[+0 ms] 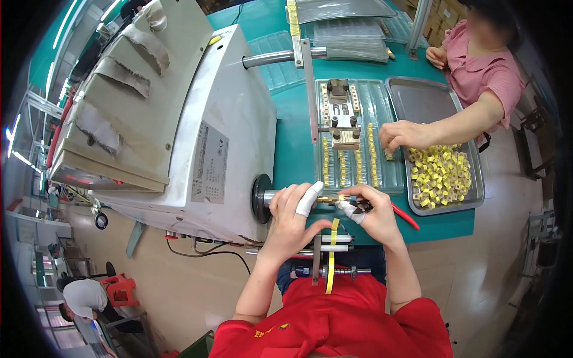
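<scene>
1. One view, from the head camera: I see my left hand [290,210] curled at the spindle [270,197] that juts from the white winding machine [197,131], its taped forefinger lying along the small brass-coloured part [330,198] on the spindle tip.
2. My right hand [373,210] is just beyond that part, away from the machine, closed around red-handled cutters [399,213], its taped fingertips pinching at the part's end.
3. Yellow tape [331,256] hangs from below the part over a small roller stand [332,258], nearer me than the spindle.
4. Farther from me than the spindle lies a clear tray [396,181] with rows of yellow parts.
5. Beside it, away from the machine, a steel tray [418,98] holds a heap of yellow cubes [439,176].
6. A co-worker's hand [404,135] rests narrowly pinched at the clear tray's edge; what it holds I cannot tell.
</scene>
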`<state>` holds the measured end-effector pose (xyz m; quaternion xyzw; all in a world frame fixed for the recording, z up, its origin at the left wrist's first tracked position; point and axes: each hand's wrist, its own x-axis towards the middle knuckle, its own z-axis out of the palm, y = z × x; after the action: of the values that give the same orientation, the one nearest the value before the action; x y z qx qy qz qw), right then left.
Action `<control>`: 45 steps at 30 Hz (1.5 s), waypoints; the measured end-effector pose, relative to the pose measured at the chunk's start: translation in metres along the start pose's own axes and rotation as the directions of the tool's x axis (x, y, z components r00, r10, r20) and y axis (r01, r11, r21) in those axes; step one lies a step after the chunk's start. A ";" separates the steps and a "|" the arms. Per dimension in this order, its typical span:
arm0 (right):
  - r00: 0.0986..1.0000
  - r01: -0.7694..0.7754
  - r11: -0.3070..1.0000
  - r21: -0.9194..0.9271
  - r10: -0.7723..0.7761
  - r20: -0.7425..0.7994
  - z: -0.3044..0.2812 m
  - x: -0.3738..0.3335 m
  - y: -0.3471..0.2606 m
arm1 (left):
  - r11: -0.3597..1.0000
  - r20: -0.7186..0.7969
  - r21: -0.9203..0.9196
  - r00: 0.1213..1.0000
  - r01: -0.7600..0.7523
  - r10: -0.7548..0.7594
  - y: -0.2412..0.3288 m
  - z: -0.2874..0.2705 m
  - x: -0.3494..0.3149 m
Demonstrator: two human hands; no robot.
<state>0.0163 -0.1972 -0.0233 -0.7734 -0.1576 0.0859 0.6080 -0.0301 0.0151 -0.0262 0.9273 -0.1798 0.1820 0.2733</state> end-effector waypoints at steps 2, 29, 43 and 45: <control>0.998 0.067 0.996 -0.058 -0.067 0.008 -0.002 0.002 0.000 | 1.000 -0.003 -0.009 1.000 -0.016 0.016 -0.001 0.000 0.000; 0.998 -0.064 0.997 0.045 0.065 -0.026 0.030 -0.038 0.008 | 0.996 -0.037 0.086 0.999 0.033 -0.030 0.009 0.006 0.003; 0.952 0.116 0.990 0.075 -0.089 -0.293 0.059 -0.032 0.017 | 0.998 -0.189 -0.007 0.980 -0.061 0.059 0.005 0.011 -0.012; 0.952 0.116 0.990 0.081 -0.087 -0.295 0.059 -0.032 0.018 | 0.998 -0.187 -0.001 0.981 -0.061 0.060 0.006 0.011 -0.012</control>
<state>-0.0302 -0.1581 -0.0571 -0.7381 -0.1018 -0.0526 0.6649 -0.0398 0.0071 -0.0376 0.8993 -0.1822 0.2758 0.2864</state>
